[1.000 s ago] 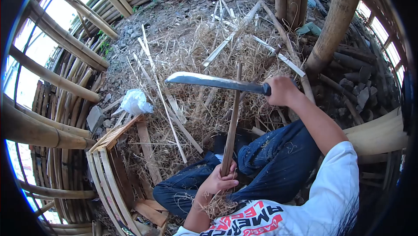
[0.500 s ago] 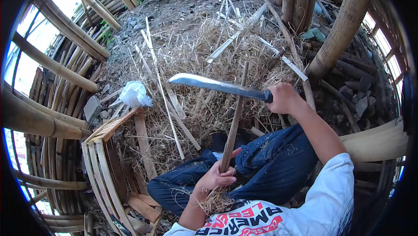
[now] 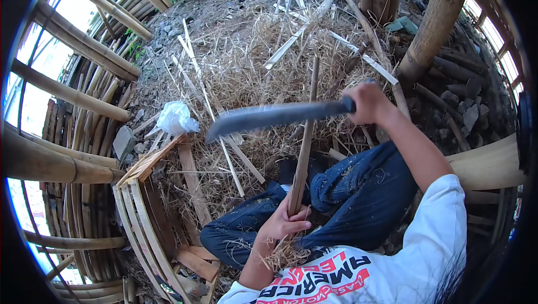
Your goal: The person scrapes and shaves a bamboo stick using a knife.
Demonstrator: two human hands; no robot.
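My right hand [image 3: 368, 103] is wrapped round the dark handle of a machete [image 3: 274, 115]. Its long blade points left, slightly blurred, and crosses over the upper part of a bamboo strip [image 3: 304, 158] in this view. Low between my knees, my left hand [image 3: 284, 224] grips the bottom end of that strip, which stands up and leans a little to the right. Curly shavings [image 3: 283, 254] hang at my left wrist. Beneath the blade the ground is covered with a bed of pale shavings [image 3: 252, 88].
A wooden crate [image 3: 140, 214] stands left of my legs, with a crumpled white plastic bag [image 3: 176, 118] just beyond it. Split bamboo slats [image 3: 286, 49] lie on the shavings. Thick bamboo poles [image 3: 440, 23] rise at the right, near broken stones [image 3: 471, 116].
The machete's blade has swung lower and turned, its tip dropping to the left, while my right hand has moved slightly right and up. My left hand still holds the strip. The view has shifted slightly.
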